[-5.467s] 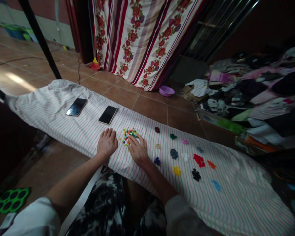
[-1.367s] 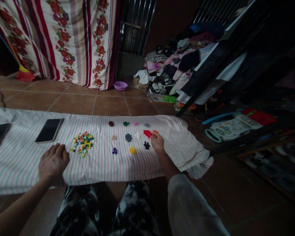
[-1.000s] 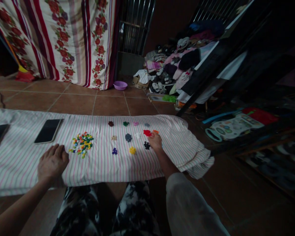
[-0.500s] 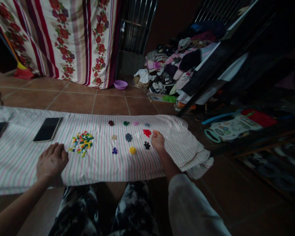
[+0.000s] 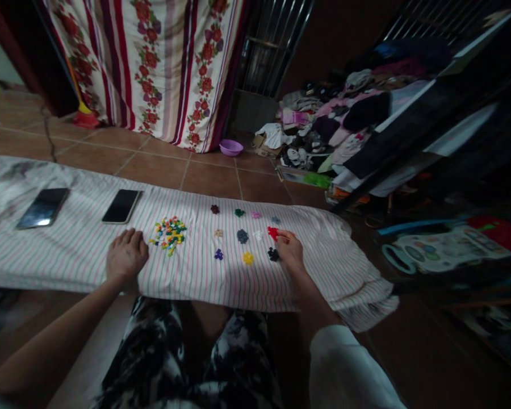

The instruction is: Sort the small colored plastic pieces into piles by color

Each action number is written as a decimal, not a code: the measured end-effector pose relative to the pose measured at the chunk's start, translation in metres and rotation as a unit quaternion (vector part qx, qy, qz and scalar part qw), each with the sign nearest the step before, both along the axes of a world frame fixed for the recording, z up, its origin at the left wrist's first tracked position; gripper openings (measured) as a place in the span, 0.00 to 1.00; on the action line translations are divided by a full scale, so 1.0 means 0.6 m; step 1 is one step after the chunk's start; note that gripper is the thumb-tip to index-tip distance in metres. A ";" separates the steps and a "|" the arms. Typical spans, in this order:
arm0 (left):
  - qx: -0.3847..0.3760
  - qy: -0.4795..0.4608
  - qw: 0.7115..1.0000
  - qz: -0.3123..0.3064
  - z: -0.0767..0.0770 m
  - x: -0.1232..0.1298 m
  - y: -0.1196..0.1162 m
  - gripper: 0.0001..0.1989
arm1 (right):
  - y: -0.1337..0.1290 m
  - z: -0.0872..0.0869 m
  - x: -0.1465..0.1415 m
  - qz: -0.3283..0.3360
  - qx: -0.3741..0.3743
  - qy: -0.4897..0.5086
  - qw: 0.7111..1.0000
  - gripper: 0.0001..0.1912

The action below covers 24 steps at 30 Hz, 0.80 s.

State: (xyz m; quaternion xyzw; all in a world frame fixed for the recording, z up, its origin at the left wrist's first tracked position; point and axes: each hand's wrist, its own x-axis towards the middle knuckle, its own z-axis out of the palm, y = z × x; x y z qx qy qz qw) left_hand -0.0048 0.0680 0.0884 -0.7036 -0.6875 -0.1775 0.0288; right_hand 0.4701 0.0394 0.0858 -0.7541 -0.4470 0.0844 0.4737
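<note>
My left hand [image 5: 128, 254] lies flat and palm down on the striped cloth [image 5: 166, 281], its fingers loosely spread with nothing held. Just right of it is a mixed heap of tiny coloured plastic pieces [image 5: 169, 234]. At the right, my right hand [image 5: 290, 248] has its fingers together, their tips touching a small red pile [image 5: 272, 232]; whatever they pinch is hidden. Closest to that hand is a black pile [image 5: 273, 254]. Further piles sorted by colour lie to the left, among them yellow [image 5: 247, 258], white [image 5: 258, 234], dark grey [image 5: 242, 236] and blue [image 5: 218, 254].
Two phones, one dark [image 5: 43, 209] and one pale-edged [image 5: 121, 206], rest on the cloth to the left. Beyond the cloth's far edge stand a purple basin [image 5: 231, 147] and a heap of clothes [image 5: 323, 122]. A floral curtain [image 5: 170, 68] hangs behind.
The view has swung left, so everything sits further right. My right hand's fingertips have moved from beside the red pile onto it. My left hand still rests flat.
</note>
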 end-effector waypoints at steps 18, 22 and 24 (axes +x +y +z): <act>0.065 -0.017 0.998 -0.001 -0.028 -0.010 0.012 0.19 | 0.069 0.006 -0.401 0.420 -0.002 -0.167 0.892 0.19; 0.066 -0.017 0.998 0.000 -0.028 -0.010 0.013 0.19 | 0.073 0.004 -0.447 0.439 0.004 -0.221 0.871 0.18; 0.066 -0.018 0.998 0.000 -0.028 -0.010 0.014 0.19 | 0.074 -0.001 -0.457 0.439 0.002 -0.236 0.867 0.18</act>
